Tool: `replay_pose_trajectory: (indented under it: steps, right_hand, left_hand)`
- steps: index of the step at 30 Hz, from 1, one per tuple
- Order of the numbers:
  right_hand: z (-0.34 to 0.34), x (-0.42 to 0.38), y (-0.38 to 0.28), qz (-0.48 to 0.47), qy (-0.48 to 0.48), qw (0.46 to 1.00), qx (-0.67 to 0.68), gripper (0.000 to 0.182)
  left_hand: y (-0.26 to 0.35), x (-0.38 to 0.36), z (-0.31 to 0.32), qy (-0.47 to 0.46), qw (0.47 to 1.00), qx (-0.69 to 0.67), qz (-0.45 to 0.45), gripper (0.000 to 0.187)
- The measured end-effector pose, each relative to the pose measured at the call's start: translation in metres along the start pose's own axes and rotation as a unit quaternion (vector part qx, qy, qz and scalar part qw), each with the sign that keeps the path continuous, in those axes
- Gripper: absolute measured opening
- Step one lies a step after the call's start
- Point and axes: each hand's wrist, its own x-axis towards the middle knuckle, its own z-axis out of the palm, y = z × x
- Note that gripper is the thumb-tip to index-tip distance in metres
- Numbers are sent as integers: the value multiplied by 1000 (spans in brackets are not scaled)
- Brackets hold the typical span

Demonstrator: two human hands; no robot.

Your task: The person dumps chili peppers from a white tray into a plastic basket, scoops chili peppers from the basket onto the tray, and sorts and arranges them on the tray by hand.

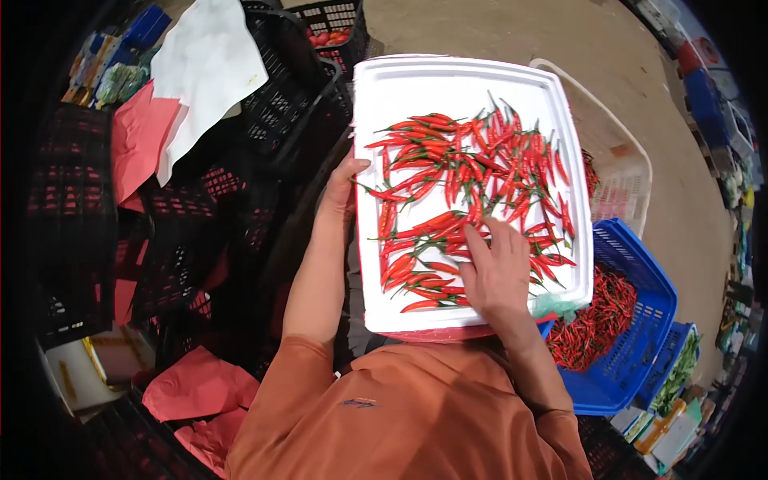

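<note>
A white foam tray (416,80) lies across my lap, with many red chillies (480,168) with green stems spread over it in loose rows. My left hand (346,186) grips the tray's left edge, its thumb on the rim and the other fingers hidden below. Over the lower middle of the tray, my right hand (500,268) is bent down among the chillies, its thumb and fingers drawn together. What is between those fingertips, if anything, is hidden.
A blue basket (656,320) of red chillies stands at the right, beside a white basket (620,160). Black crates (280,80) crowd the left, with white paper (208,64) and red paper (144,136) over some. Green produce (676,372) sits lower right.
</note>
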Motion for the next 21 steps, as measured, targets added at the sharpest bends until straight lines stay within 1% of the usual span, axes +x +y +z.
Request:
replay_pose_trajectory:
  steps: [1,2,3,4,6,7,8,9,10,11,12,13,14,15,16,18,19,21]
  right_hand:
    - [8,-1,3,-8,-22,1000,6,53]
    - [12,-2,0,-9,-48,999,14,54]
    - [13,-6,-3,-10,-74,997,20,55]
    - [14,-14,-6,-22,-74,997,5,57]
    - [15,-30,-6,-45,-66,995,60,53]
    - [12,-36,-5,-68,-77,992,70,45]
    - [9,-42,-3,-80,-78,989,94,43]
    - [8,-46,-3,-87,-77,986,119,40]
    - [9,-48,-2,-89,-63,977,185,38]
    - [12,-48,-2,-86,-40,977,192,38]
    - [13,-46,-5,-82,-16,977,197,39]
    - [12,-42,-5,-46,-54,987,145,44]
    - [9,-38,-6,-29,-32,992,115,47]
    - [8,-36,-9,-16,-9,996,88,51]
    - [12,-37,-10,15,-13,996,85,56]
    - [19,-49,-13,-29,-101,992,70,55]
    - [15,-53,-13,-79,-133,985,73,54]
    - [6,-55,-9,-67,-128,976,164,53]
  left_hand:
    - [-1,1,-2,10,1000,-4,0,80]
    - [-2,3,-3,-3,1000,-6,11,80]
    - [-1,1,0,3,1000,-11,7,81]
    - [1,-1,0,8,1000,-11,1,81]
    - [3,-5,2,-7,1000,-18,5,82]
    - [0,-3,-3,0,1000,-15,5,81]
    - [-3,-2,-8,0,1000,-16,8,81]
    - [-2,-3,-9,27,999,2,17,81]
    - [-6,1,-6,45,999,15,20,80]
    - [-8,1,-6,39,999,4,19,79]
    - [-11,8,-16,-14,1000,-19,15,78]
    - [-7,4,-8,-13,999,-37,-4,79]
    - [-5,3,-7,-21,999,-39,-9,79]
    - [-5,4,-13,-11,999,-35,-12,78]
    - [-6,4,-15,-5,1000,-26,-8,78]
    - [-7,4,-21,37,999,-4,-12,77]
    - [-5,2,-17,34,999,-5,-8,77]
    - [-7,3,-23,32,999,-19,-29,73]
